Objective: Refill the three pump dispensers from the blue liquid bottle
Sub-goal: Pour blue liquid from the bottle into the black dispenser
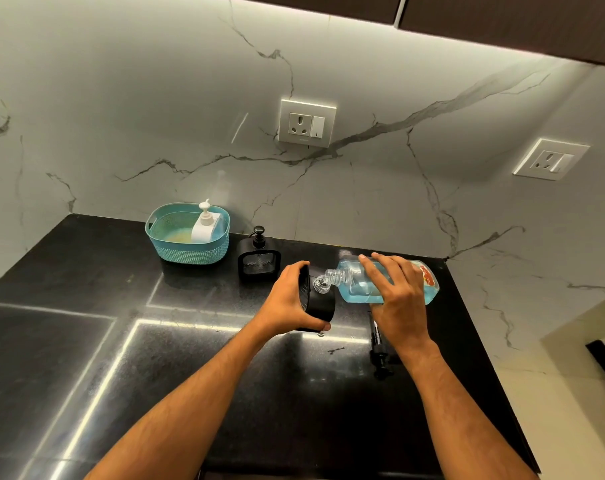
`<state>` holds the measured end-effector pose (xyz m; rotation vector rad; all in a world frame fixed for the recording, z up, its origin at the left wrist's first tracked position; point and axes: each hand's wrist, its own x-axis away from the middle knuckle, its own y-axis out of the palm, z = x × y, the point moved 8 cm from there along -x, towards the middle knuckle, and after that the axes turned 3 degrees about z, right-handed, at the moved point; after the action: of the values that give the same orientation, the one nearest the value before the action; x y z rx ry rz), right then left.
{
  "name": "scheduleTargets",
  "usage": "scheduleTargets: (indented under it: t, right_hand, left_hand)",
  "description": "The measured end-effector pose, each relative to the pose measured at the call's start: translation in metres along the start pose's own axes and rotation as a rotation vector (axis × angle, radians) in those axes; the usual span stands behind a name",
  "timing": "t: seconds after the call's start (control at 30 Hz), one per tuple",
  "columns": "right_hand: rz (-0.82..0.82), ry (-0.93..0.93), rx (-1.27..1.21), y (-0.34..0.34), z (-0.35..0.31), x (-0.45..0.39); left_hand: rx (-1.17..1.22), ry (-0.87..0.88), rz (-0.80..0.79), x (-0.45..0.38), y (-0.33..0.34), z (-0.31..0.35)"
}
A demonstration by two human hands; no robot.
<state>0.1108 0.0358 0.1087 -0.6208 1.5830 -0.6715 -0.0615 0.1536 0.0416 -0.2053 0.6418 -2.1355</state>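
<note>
Black polished stone counter (197,368), speckled, with strip-light glare; white marble-look wall (121,116) with grey veins and two socket plates (307,123). Left hand (290,303) grips a black square dispenser (320,306), tilted, clear neck open. Right hand (394,299) wraps the clear plastic blue liquid bottle (363,289), held sideways, mouth at the dispenser neck; red label, text unreadable. Loose black pump (380,355) lies beside the right wrist. Second black dispenser (259,261) stands upright behind; white dispenser (205,225) sits in a teal woven-pattern basket (190,252).

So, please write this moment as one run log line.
step: pouring | left hand: grips black dispenser | right hand: tips blue liquid bottle | pump: removed, on counter
</note>
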Motion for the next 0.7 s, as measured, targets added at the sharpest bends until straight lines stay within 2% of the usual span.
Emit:
scheduleTargets:
  t: [0.7]
  right_hand:
    - [0.001, -0.003, 0.021, 0.0007, 0.0005, -0.0014]
  left_hand:
    - [-0.001, 0.008, -0.006, -0.0040, 0.0020, -0.0028]
